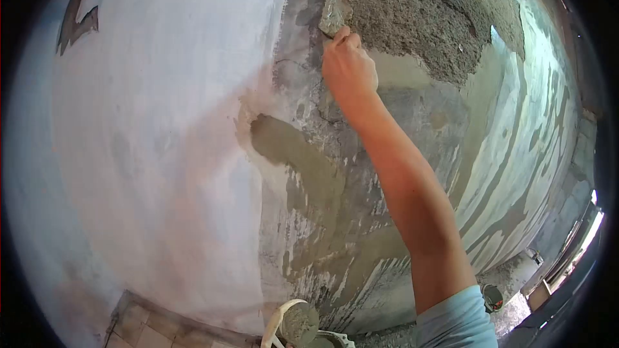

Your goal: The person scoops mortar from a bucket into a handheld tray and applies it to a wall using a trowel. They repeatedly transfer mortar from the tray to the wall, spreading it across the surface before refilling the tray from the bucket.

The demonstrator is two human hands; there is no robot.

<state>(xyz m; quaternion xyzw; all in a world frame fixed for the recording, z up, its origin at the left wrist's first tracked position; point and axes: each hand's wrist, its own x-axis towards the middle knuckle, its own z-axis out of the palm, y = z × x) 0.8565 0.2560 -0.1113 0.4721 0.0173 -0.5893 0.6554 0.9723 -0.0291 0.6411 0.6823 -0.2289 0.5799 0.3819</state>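
My right hand (349,67) reaches up to the wall and grips a small trowel (333,11), whose mortar-covered blade presses flat against the rough grey render (412,22) near the top. My arm with a light blue sleeve stretches up from the lower right. Fresh wet mortar (303,161) is smeared in streaks over the grey middle part of the wall below the hand. My left hand is out of view.
The wall's left part is smooth whitish plaster (161,142) with a chipped patch (74,22) at top left. A white container of mortar (298,323) sits at the bottom centre. Tiled floor (145,325) shows at lower left. Rubble and a small pot (493,296) lie at lower right.
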